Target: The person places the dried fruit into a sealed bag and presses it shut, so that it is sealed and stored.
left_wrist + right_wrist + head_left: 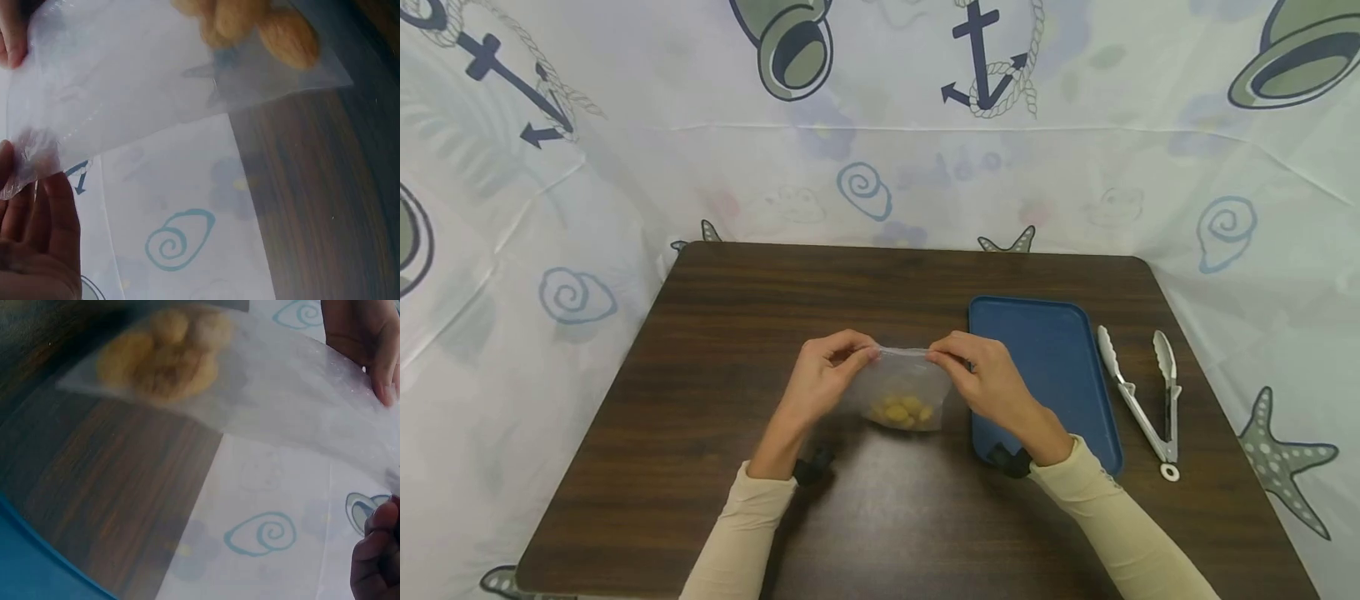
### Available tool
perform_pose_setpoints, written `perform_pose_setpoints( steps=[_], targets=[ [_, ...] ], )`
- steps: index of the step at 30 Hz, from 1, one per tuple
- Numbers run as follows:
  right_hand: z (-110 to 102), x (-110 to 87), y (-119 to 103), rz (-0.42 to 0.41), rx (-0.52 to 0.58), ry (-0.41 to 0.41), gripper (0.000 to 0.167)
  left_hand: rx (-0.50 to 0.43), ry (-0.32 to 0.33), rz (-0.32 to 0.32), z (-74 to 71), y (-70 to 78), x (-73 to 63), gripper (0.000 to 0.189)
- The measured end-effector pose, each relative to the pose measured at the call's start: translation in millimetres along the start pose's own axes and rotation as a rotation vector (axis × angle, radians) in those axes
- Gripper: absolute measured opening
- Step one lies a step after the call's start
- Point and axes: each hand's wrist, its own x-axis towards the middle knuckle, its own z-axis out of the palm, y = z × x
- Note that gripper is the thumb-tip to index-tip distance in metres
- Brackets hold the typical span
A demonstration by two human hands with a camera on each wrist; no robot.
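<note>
A clear zip bag (904, 379) hangs between both hands over the middle of the table, its top edge stretched flat. Several small golden-brown pieces of food (904, 412) lie at its bottom; the left wrist view shows them rounded, like small potatoes or pastries (290, 39). My left hand (827, 372) pinches the bag's upper left corner between thumb and fingers. At the upper right corner, my right hand (988, 379) pinches it likewise. In the right wrist view the bag (281, 394) slants across, with fingers at its top edge.
A blue tray (1037, 333) lies on the dark wooden table (715, 375), partly beneath the right forearm. To its right are metal tongs (1152, 425), spread apart. A white curtain (925, 183) with sea prints stands behind the table and along its sides.
</note>
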Motion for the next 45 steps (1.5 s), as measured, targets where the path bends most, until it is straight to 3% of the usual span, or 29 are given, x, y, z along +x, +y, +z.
perform_pose_setpoints(
  steps=[6, 10, 15, 20, 23, 27, 34, 40, 45],
  targets=[
    [2.0, -1.7, -0.1, 0.014, -0.006, -0.003, 0.009, 0.002, -0.057, -0.018, 2.9, 1.1, -0.6, 0.012],
    [6.0, -3.2, 0.3, -0.030, -0.010, -0.034, 0.010, 0.060, -0.040, 0.031, 7.9, -0.4, -1.4, 0.014],
    [12.1, -5.2, 3.2, -0.105, -0.036, -0.011, 0.009, 0.107, -0.040, 0.076, 12.0, -0.9, -3.0, 0.012],
    [15.2, -7.3, 3.4, -0.057, -0.035, -0.024, 0.011, 0.111, -0.105, 0.047, 13.4, -1.3, -3.2, 0.012],
    [17.3, -6.9, 1.8, -0.056, -0.050, -0.040, 0.012, 0.103, -0.100, 0.059, 16.3, -2.1, -3.6, 0.011],
    [20.7, -4.4, 2.4, -0.114, -0.082, -0.036, 0.011, 0.122, -0.053, 0.125, 19.0, -1.3, -3.6, 0.008],
    [17.8, 0.0, 1.8, -0.166, -0.128, -0.020, 0.009, 0.312, -0.050, 0.246, 19.6, 6.2, -1.4, 0.009],
    [16.5, 5.0, -1.6, -0.213, -0.159, -0.041, 0.009, 0.300, -0.075, 0.311, 22.2, 7.7, -0.6, 0.006],
    [16.4, 5.5, -0.1, -0.272, -0.168, -0.016, 0.005, 0.346, -0.029, 0.357, 22.8, 9.6, -2.6, 0.004]
  ],
)
